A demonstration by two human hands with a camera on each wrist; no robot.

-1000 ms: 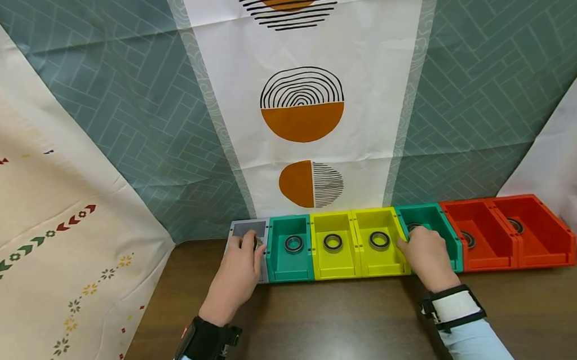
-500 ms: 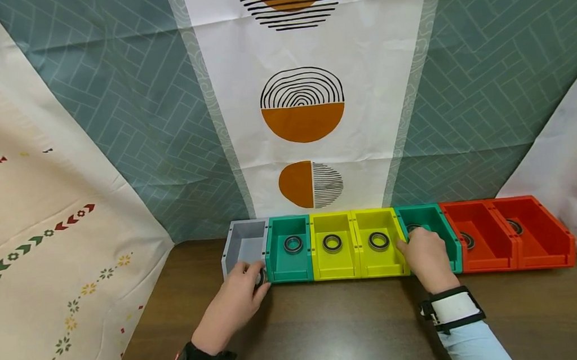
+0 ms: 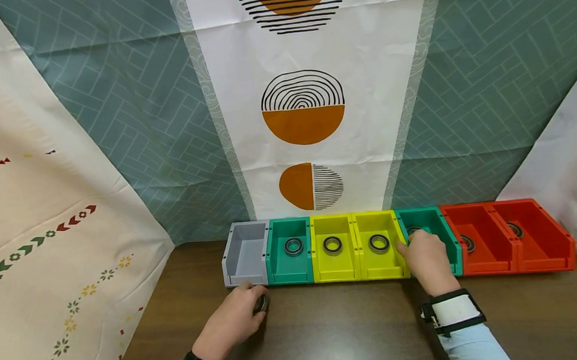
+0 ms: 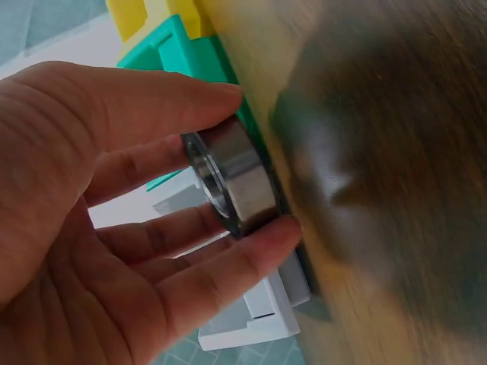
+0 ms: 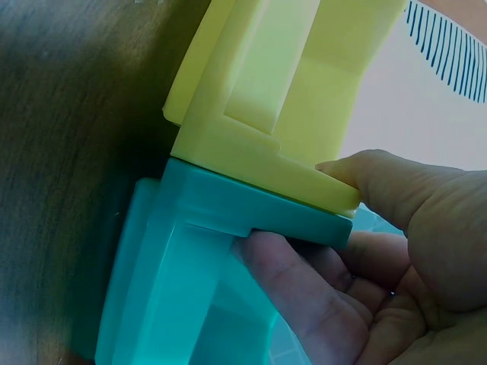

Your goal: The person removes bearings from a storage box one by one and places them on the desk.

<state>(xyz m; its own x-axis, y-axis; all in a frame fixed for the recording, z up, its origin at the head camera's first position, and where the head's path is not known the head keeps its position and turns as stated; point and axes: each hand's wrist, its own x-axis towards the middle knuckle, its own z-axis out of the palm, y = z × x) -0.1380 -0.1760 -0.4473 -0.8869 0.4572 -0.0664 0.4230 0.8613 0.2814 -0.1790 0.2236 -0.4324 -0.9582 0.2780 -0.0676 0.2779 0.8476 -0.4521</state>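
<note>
A steel ball bearing [image 4: 240, 179] is pinched between the thumb and fingers of my left hand [image 3: 235, 314], over the table just in front of the grey bin [image 3: 246, 257]. My right hand [image 3: 429, 262] grips the adjoining walls of the right yellow bin [image 5: 243, 137] and the green bin [image 5: 221, 251] beside it, thumb on the yellow side and fingers inside the green one. Behind that hand, a bearing [image 3: 414, 230] in this green bin is partly hidden.
The bins stand in a row against the cloth backdrop. Bearings lie in the left green bin [image 3: 290, 270], the left yellow bin [image 3: 335, 269] and the right yellow one. Two red bins [image 3: 488, 263] at the right each hold a bearing. Brown table [image 3: 341, 334] extends in front.
My left hand has drawn the bearing out of the grey bin and toward me, past its front edge. The right hand has stayed on the bin walls.
</note>
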